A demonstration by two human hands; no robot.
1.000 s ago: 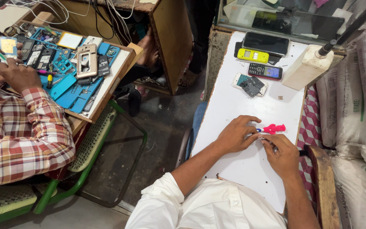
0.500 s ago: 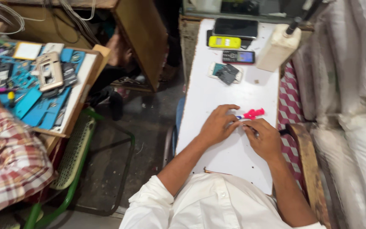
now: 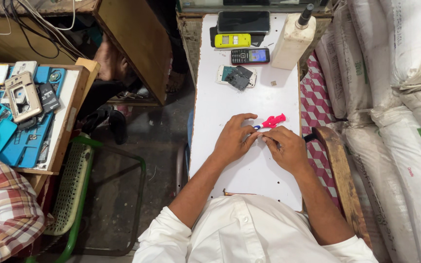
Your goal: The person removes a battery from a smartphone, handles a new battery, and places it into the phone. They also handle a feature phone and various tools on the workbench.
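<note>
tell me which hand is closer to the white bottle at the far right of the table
Right. The right hand lies on the white table below the white bottle, on the same side. The left hand rests further left, beside the pink tool.

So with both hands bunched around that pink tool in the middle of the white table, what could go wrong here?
The left hand and right hand pinch something too small to make out by the pink tool; it might slip off the narrow white table. The opened phone lies loose nearby and could get knocked.
</note>
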